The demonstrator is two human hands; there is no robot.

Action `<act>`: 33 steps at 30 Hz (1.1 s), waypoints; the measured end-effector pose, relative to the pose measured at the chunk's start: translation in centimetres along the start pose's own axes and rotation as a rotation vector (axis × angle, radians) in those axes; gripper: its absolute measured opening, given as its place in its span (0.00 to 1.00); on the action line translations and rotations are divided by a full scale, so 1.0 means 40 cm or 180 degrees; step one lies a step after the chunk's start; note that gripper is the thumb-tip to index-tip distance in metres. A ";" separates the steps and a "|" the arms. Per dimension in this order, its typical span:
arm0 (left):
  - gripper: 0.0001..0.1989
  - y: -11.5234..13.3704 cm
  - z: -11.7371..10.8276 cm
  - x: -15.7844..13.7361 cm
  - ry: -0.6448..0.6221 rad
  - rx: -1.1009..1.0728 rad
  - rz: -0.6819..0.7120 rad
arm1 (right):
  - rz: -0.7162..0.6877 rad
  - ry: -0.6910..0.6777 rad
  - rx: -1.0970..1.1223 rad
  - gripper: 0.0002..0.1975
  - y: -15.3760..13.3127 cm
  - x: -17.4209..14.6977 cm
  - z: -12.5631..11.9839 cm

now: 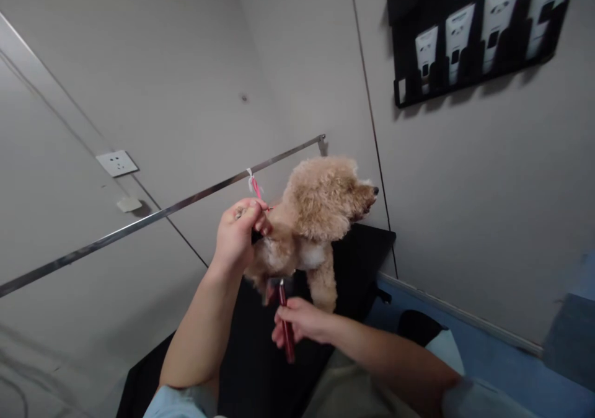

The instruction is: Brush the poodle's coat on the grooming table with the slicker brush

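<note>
A curly, apricot-coloured dog (320,201), poodle-like, stands on a black table (362,250) with its head turned to the right. My left hand (239,229) is closed beside the dog's body, near a pink cord (255,187); what its fingers grip is hidden. Lower down, my right hand (297,322) wraps round a slim dark-red hair clipper (286,331). The clipper is held upright, its metal head just below the dog's belly, close to a leg. Whether the head touches the fur I cannot tell.
A metal bar (186,203) runs slantwise over the table, with the pink cord tied to it. Behind are grey walls with a socket (117,164). A black wall rack (474,83) holds several white tubes at upper right. Blue floor (493,368) shows at right.
</note>
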State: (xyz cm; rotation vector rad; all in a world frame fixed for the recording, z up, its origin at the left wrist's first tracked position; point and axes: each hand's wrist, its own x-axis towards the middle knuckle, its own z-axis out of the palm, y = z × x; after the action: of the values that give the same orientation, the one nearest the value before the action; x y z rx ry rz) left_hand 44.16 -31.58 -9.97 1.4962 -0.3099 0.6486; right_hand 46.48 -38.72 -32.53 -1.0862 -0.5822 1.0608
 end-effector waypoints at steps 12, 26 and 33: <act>0.10 -0.012 0.013 -0.004 -0.0013 0.0044 -0.0100 | -0.0509 0.0558 -0.1375 0.07 -0.008 -0.048 0.031; 0.11 -0.027 0.042 -0.015 -0.0248 0.0203 -0.0181 | -0.0004 0.0435 -0.1509 0.13 0.108 -0.105 0.034; 0.13 -0.023 0.065 -0.025 -0.0300 0.0308 -0.0094 | -0.1243 0.1099 -0.0969 0.10 0.034 -0.074 0.023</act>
State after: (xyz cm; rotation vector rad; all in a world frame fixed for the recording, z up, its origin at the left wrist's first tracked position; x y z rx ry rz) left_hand 44.41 -34.27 -11.08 1.6244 -0.3318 0.5775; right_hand 43.96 -40.90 -33.12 -1.3199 -0.6542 0.4397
